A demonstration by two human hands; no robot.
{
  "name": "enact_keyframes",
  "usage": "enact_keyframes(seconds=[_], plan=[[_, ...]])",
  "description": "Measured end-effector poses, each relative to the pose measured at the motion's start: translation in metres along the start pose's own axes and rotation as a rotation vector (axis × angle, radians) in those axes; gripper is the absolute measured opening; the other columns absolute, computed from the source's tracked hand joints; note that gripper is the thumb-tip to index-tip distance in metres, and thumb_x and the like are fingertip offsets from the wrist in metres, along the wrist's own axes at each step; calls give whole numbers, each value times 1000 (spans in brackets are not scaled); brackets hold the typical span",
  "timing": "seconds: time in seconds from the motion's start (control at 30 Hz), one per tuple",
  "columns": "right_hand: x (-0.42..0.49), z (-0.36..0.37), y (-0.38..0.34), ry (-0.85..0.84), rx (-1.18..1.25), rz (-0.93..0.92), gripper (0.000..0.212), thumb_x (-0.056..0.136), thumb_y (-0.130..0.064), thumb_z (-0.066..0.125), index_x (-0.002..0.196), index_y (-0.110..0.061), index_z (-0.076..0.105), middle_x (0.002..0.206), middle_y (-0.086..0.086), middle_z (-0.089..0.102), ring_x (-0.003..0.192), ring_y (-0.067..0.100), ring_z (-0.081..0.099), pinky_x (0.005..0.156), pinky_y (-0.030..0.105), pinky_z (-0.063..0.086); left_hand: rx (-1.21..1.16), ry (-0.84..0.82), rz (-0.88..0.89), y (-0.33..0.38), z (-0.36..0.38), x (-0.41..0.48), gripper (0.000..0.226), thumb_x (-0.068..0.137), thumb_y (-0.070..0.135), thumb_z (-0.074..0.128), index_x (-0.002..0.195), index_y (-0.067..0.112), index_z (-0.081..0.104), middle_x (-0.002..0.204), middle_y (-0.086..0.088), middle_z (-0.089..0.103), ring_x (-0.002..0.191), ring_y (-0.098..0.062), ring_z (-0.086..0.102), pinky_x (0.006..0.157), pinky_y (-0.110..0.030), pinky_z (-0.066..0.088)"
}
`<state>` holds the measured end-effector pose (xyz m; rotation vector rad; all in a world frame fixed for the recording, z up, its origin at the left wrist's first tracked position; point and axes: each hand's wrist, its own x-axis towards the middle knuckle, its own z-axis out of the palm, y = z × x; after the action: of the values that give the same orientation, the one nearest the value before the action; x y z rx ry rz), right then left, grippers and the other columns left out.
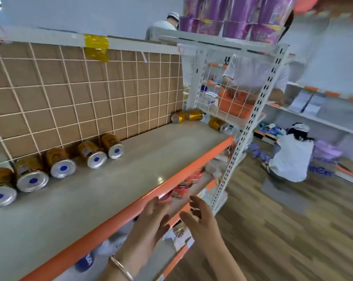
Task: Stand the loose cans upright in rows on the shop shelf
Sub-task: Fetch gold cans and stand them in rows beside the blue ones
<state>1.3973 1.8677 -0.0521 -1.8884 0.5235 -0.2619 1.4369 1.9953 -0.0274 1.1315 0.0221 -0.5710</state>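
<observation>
Fingers [152, 206] wide and empty on left hand [151, 224] and right hand [199, 222]; best grasp each tipped can [60, 162] round its side.

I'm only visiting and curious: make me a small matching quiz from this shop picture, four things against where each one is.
Things:
1. gold cans
2. purple packs
3. orange basket
4. bracelet

Places:
A. at the wrist of the left hand
B. on the top shelf
C. lying on their sides along the mesh back
D. seen through the wire side panel

Pairs: 1-C, 2-B, 3-D, 4-A
</observation>
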Motion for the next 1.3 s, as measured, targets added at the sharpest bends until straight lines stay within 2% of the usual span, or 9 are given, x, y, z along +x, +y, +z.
enact_keyframes(seconds=[0.13,0.23,0.4,0.53,0.67,0.8,0.97,1.1,1.3], plan=[[26,-42,24,23,39,90,42,78,-31,69,116,-33,51,120,-3,55,112,17,53,98,42,46,1,-66,-25,-4,45,29,5,74,27,73,78,29,72,75,7,70,72,-11,65,72,-32,46],[49,-58,40,48,39,124,41,84,-15,66,123,-21,53,119,3,57,111,18,54,96,40,47,42,-95,-36,-7,63,57,26,87,19,59,67,29,74,61,12,67,64,-9,66,70,-31,44],[101,-66,43,21,33,125,36,86,-16,65,118,-27,52,118,-4,55,107,15,54,93,33,47,48,-120,-78,-3,82,118,6,77,27,69,72,25,69,85,-1,64,77,-17,59,71,-30,45],[157,-82,32,12,4,104,37,88,-16,61,120,-28,49,117,-10,52,109,10,51,90,24,43,21,-132,-85,10,101,179,3,81,20,65,78,21,65,76,0,67,77,-22,58,66,-32,44],[214,-100,22,98,37,100,33,85,-10,64,112,-27,54,120,1,56,108,20,54,93,30,43,13,-167,-203,26,118,232,29,76,30,71,94,21,50,88,-8,54,62,-21,52,53,-30,38],[259,-109,16,115,108,144,39,88,-11,61,124,-21,52,120,-1,54,113,20,52,85,26,39,-33,-90,-211,36,128,272,23,80,27,69,98,19,56,100,-5,54,79,-23,55,74,-39,46],[310,-113,15,111,102,136,39,88,-12,63,124,-19,51,126,4,52,110,22,52,83,26,40,-10,-33,-175,45,129,311,32,76,26,74,103,17,58,109,-7,56,95,-26,59,82,-37,48],[360,-126,7,114,-117,84,54,88,-17,63,137,-20,41,137,5,35,114,15,39,89,28,38,-49,12,-197,51,134,340,30,84,25,65,112,17,57,114,-9,58,102,-28,60,89,-39,49],[445,-150,1,84,-671,127,83,87,-40,59,150,-22,9,159,7,4,145,34,8,116,50,14,-76,92,-223,55,148,379,27,87,22,63,113,18,55,116,-9,60,109,-29,60,90,-39,48]])
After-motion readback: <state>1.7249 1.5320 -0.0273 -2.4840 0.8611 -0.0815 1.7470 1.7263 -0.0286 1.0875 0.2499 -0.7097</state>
